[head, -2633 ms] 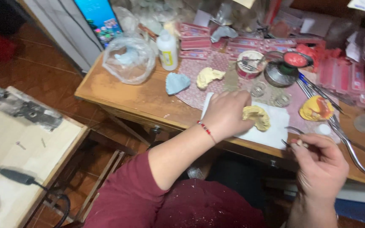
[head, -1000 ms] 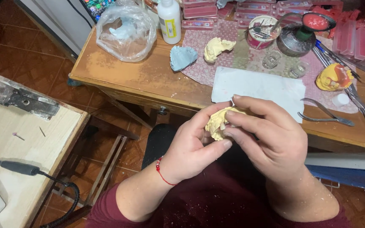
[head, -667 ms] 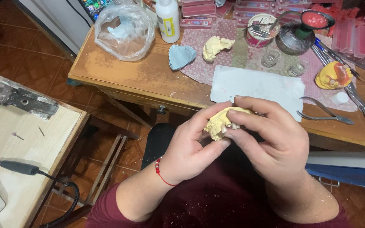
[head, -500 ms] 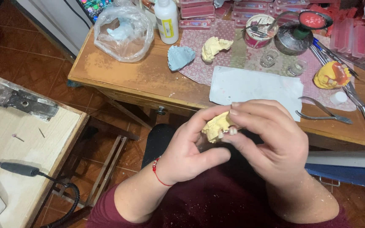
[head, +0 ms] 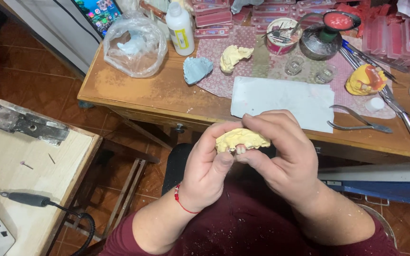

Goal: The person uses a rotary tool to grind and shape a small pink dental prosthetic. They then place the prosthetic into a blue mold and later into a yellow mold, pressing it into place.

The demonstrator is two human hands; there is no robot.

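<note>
Currently: yellow dental cast gripped between left hand and right hand, above lap. Beyond hands: white sheet bare, pliers untouched. Work apparently mid-way; extent unclear.

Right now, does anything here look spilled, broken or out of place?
Pale dust speckles the maroon shirt below both hands. Nothing looks broken: the yellow cast seems whole, and the pliers lie flat on the table.

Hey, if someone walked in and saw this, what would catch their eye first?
A yellow dental cast held in both hands, left hand and right hand, above the lap. Behind, a cluttered wooden table holds pliers, a white sheet and a blue cast.
</note>
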